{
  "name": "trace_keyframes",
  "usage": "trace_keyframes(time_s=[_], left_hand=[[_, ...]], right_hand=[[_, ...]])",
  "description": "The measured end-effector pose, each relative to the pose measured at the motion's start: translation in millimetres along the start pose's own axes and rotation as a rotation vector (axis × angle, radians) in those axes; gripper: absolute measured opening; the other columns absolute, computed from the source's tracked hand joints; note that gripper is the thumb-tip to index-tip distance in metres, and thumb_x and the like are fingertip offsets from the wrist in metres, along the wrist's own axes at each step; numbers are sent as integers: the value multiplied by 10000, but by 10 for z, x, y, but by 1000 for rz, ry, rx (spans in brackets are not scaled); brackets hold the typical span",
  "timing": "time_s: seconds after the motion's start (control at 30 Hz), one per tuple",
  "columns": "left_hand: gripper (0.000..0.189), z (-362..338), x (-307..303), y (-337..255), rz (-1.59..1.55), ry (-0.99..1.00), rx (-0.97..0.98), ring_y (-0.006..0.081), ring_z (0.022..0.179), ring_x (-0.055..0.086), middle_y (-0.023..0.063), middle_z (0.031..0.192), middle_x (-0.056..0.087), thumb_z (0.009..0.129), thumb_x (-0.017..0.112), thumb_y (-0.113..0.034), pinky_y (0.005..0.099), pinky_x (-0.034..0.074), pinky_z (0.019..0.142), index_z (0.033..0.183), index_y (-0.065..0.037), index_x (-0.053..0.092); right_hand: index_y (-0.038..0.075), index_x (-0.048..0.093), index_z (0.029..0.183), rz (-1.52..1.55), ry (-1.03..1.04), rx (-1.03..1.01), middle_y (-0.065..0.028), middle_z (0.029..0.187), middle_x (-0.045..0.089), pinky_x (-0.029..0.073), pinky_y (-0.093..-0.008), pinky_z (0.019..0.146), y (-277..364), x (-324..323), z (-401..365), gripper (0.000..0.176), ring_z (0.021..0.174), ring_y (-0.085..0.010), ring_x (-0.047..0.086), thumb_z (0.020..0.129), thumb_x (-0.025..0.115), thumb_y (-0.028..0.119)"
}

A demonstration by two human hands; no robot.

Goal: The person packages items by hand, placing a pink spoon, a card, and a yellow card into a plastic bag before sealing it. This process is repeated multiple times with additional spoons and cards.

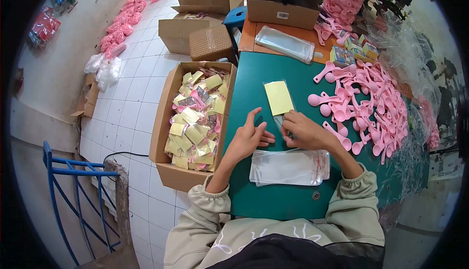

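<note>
On the green table (251,81) lies a yellow card (278,98) that looks to be inside a clear plastic bag. My right hand (300,128) is at the lower end of this bag, its fingers curled and pinching the plastic; the fingertips are partly hidden. My left hand (250,137) is held just left of the bag, its fingers apart with nothing in them. A stack of clear plastic bags (288,168) lies flat on the table just below both hands.
Many pink measuring spoons (361,103) are heaped on the right. An open carton (163,122) of packed yellow-card bags stands to the left. More clear bags (285,43), small boxes (343,56) and a brown carton (281,12) are at the back. A blue metal frame (83,171) stands lower left.
</note>
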State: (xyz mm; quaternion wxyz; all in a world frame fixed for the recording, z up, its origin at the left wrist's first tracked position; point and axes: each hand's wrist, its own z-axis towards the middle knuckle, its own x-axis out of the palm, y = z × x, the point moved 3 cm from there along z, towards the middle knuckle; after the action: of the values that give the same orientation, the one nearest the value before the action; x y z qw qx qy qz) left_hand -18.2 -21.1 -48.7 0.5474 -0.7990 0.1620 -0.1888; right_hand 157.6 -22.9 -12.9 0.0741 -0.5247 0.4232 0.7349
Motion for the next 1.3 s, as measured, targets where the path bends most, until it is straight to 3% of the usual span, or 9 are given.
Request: trace_keyframes(time_s=[0.07, 0.13, 0.33, 0.47, 0.6, 0.67, 0.83, 1.0, 1.3], left_hand=[[526, 53, 124, -7, -156, 53, -109, 183, 839, 653, 172, 932, 642, 955, 428, -83, 291, 543, 711, 1413, -94, 170], [571, 139, 142, 87, -86, 39, 0, 173, 822, 648, 168, 910, 644, 939, 446, -53, 294, 546, 710, 1423, -108, 149], [636, 128, 168, 5, 60, -29, 94, 155, 805, 639, 144, 888, 649, 913, 477, -14, 285, 549, 717, 1432, -113, 124], [579, 180, 112, 83, -67, 103, 85, 199, 819, 665, 186, 905, 655, 922, 455, -18, 294, 565, 712, 1411, -76, 151], [505, 157, 129, 40, -64, 164, 39, 181, 839, 656, 145, 877, 644, 931, 459, -31, 274, 556, 711, 1389, -80, 251], [493, 134, 150, -28, -32, 183, -2, 148, 854, 636, 78, 833, 619, 928, 482, -41, 255, 547, 714, 1382, -100, 298], [461, 159, 134, 64, -43, 178, 0, 101, 798, 600, 53, 842, 603, 917, 502, -34, 253, 545, 728, 1352, -95, 360], [465, 144, 114, 53, -16, 160, 5, 98, 804, 599, 55, 863, 609, 909, 517, -34, 252, 545, 735, 1346, -95, 371], [447, 175, 92, 104, -21, 166, 6, 119, 845, 611, 77, 907, 618, 915, 507, -44, 269, 539, 761, 1340, -94, 376]], right_hand=[[43, 518, 785, -86, -62, -48, -105, 836, 481, 409, -374, 728, 177, -8, -2, 151, 841, -271, 486, 695, 625, 100], [32, 506, 816, -146, -72, -69, -116, 850, 464, 409, -373, 726, 261, 21, -4, 179, 836, -278, 480, 692, 621, 91], [33, 486, 811, 235, -22, -79, -99, 827, 444, 399, -337, 731, 207, -3, -194, 162, 829, -250, 460, 734, 622, 74], [38, 469, 804, 478, -25, 68, -49, 826, 430, 389, -276, 703, 40, -567, -620, 127, 786, -159, 438, 767, 590, 37], [35, 473, 804, 752, -213, 261, -8, 825, 447, 386, -229, 722, -262, -977, -1099, 81, 767, -102, 434, 806, 550, 7], [29, 496, 827, 737, -193, 289, -14, 843, 474, 397, -230, 739, -277, -898, -1100, 66, 790, -101, 458, 812, 557, 6], [11, 570, 949, 671, -47, 405, -43, 884, 586, 453, -250, 779, -86, -524, -828, 152, 874, -122, 571, 802, 604, 29], [21, 562, 917, 281, -29, 255, -92, 871, 588, 456, -325, 722, 3, -314, -700, 168, 822, -226, 584, 760, 621, 15], [7, 569, 898, 490, -103, 481, -87, 814, 579, 453, -298, 668, -34, -237, -668, 105, 724, -193, 579, 794, 577, 13]])
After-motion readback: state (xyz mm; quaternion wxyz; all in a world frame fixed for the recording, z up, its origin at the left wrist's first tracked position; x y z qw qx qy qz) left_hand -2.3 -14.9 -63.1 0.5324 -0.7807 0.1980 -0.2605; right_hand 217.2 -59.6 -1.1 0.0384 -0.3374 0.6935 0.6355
